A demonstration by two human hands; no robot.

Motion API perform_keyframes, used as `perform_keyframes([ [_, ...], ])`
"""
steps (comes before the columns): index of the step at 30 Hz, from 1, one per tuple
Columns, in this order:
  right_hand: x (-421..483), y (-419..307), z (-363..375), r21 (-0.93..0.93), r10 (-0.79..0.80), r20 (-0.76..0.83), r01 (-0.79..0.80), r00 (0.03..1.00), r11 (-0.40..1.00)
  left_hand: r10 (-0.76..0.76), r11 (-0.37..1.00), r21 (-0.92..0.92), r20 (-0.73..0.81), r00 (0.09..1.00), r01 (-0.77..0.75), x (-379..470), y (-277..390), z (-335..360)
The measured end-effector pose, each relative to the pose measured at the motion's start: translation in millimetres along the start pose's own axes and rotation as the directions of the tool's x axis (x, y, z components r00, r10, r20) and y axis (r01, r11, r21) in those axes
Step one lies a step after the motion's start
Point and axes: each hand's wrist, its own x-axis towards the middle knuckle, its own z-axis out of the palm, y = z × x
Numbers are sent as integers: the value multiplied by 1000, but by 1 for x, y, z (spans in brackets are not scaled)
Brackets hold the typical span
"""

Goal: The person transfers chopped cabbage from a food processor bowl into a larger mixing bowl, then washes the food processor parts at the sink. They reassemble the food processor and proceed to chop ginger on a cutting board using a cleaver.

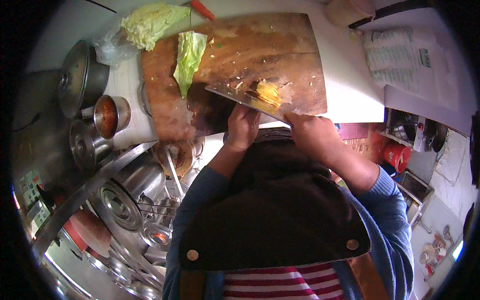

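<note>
My right hand (313, 133) grips the handle of a wide-bladed cleaver (243, 100) at the near edge of a wooden cutting board (232, 67). The blade is tilted and points to the upper left. My left hand (243, 127) is at the blade's near side, its fingertips partly hidden behind the blade. Just beyond the blade lies a small clump of yellow shredded food (269, 93). A cabbage leaf piece (188, 58) rests on the board's left part, and small scraps are scattered about.
A cut cabbage (153, 23) lies beyond the board's far left corner, near a clear plastic bag (114, 48) and a carrot piece (202, 9). Lidded pots (77, 78) and a bowl of red sauce (107, 116) stand left. White packages (393, 60) lie right.
</note>
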Motion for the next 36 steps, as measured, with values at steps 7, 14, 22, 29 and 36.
perform_keyframes([
  [7,-11,5,-12,-43,2,47,0,999,999,246,934,277,-37,969,-226,6,13,-1],
  [14,26,-4,4,21,66,41,-67,997,998,326,856,422,10,945,-299,9,18,-5],
  [22,-8,2,-15,-23,64,68,-62,996,998,322,883,374,-40,946,-285,9,13,-1],
  [29,25,-10,-9,22,55,82,-57,995,998,321,857,432,-20,947,-281,7,14,-3],
  [36,35,-3,-5,6,17,67,-17,998,1000,349,835,454,-1,937,-310,7,20,-5],
])
